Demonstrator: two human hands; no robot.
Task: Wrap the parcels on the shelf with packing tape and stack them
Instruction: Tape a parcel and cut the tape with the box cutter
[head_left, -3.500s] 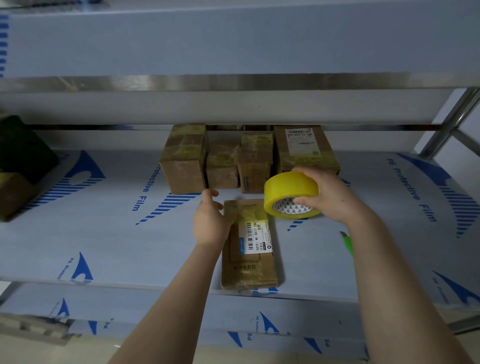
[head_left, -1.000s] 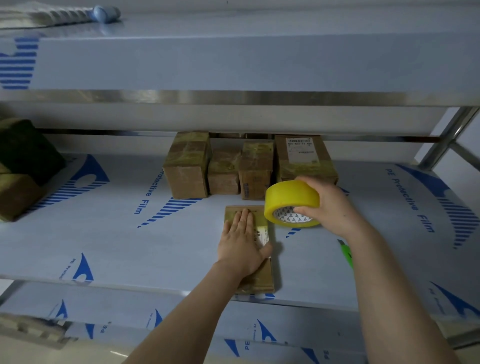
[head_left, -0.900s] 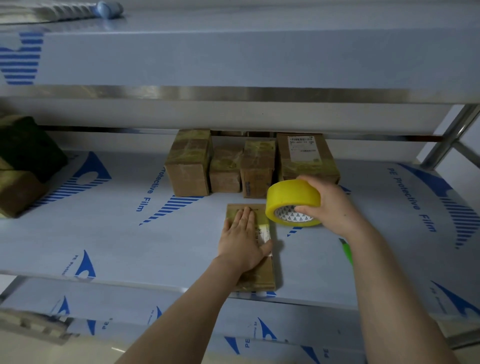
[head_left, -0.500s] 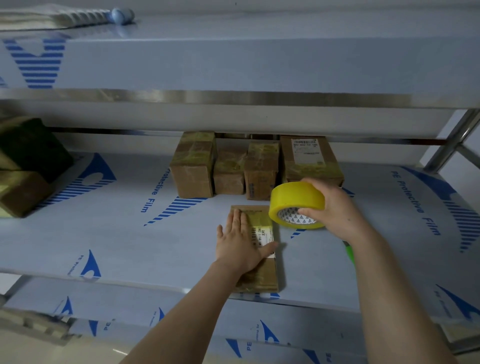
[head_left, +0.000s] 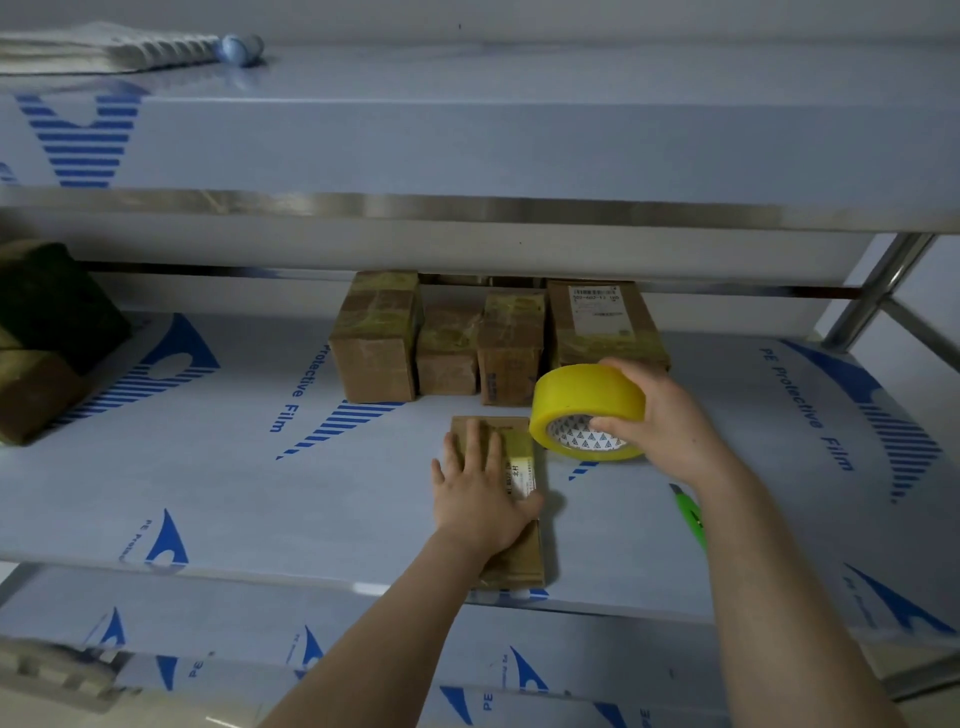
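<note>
On the middle steel shelf (head_left: 234, 493), covered in white protective film with blue print, a flat brown cardboard parcel (head_left: 517, 564) lies lengthwise, its near end reaching the front edge. Hold: the left hand (head_left: 475, 496) lies flat on top of the parcel, fingers straight and close together, pointing toward the back, thumb out to the right beside a white barcode label (head_left: 521, 475); palm down on the cardboard. A strip of yellowish tape shows on the parcel's far right part. Tape: the right hand (head_left: 670, 423) grips a yellow roll of packing tape (head_left: 587, 400) from its right side, thumb hooked into the patterned white core, fingers curled over the outer rim. Roll tilted, core facing the camera, just beyond the parcel's far right corner; contact with parcel or shelf cannot be told. Behind, near the back rail: a row of four taped brown cardboard boxes (head_left: 376, 358), side by side, the rightmost bearing a white label on top. Green utility knife (head_left: 691, 517) on the shelf, partly hidden by the right forearm. Far left: dark taped parcels (head_left: 41, 364), one on another
</note>
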